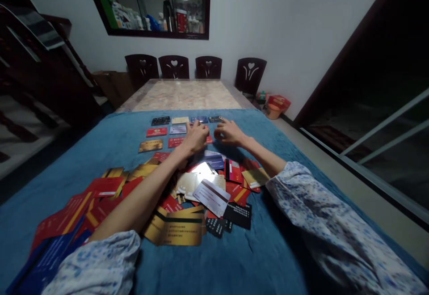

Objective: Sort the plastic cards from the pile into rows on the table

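Both arms reach forward over a blue cloth (110, 152) toward rows of laid-out cards. My left hand (197, 136) lies over the middle of the rows, fingers bent downward; what its fingertips touch is hidden. Beside it, my right hand (229, 132) has a finger at the right end of a dark card (214, 119) in the far row. That row also holds a black card (161, 120), a cream card (180, 120) and a blue card (199, 119). Nearer are a red card (156, 132), a silver card (177, 129) and a gold card (150, 145). A mixed heap of cards (211, 196) spreads below my forearms.
Beyond the cloth, the marble-patterned tabletop (191, 94) shows. Several dark chairs (174, 66) stand at the far end, under a wall cabinet (150, 11). A red bag (279, 103) sits on the floor at the right. Large cards (63, 223) lie at the near left.
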Available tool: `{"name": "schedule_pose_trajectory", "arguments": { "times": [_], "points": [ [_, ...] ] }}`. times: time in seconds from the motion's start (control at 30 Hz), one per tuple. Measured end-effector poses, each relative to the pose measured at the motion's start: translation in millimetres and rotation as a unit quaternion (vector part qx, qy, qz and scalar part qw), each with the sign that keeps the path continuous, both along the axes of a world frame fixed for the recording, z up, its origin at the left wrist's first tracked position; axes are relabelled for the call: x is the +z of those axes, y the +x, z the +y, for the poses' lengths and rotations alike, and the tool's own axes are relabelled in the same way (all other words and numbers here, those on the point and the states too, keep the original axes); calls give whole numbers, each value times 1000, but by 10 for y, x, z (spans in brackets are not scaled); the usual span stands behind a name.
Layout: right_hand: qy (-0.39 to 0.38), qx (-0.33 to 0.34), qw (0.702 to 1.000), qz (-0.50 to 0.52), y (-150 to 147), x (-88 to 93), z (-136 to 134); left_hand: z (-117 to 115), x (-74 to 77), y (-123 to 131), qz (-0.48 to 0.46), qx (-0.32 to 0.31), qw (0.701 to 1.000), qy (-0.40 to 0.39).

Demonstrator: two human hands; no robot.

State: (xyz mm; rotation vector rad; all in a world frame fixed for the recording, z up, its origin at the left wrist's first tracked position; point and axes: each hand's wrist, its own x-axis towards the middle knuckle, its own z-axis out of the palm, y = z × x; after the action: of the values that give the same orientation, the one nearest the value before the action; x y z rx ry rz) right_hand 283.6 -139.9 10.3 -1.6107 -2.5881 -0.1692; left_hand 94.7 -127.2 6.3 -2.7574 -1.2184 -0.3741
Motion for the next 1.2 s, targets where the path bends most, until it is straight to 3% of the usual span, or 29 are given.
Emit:
{"name": "schedule_pose_trajectory", "arguments": {
  "times": [0.47,0.77,1.2],
  "points": [
    [9,-10,999,41,418,-177,-533,-477,16,264,7,-61,998,-27],
    [2,57,995,85,612,-374,-543,-654,95,346,51,-121,987,-87],
    [-76,91,991,68,504,-284,-592,-750,78,376,131,-189,959,-164]
  ]
}}
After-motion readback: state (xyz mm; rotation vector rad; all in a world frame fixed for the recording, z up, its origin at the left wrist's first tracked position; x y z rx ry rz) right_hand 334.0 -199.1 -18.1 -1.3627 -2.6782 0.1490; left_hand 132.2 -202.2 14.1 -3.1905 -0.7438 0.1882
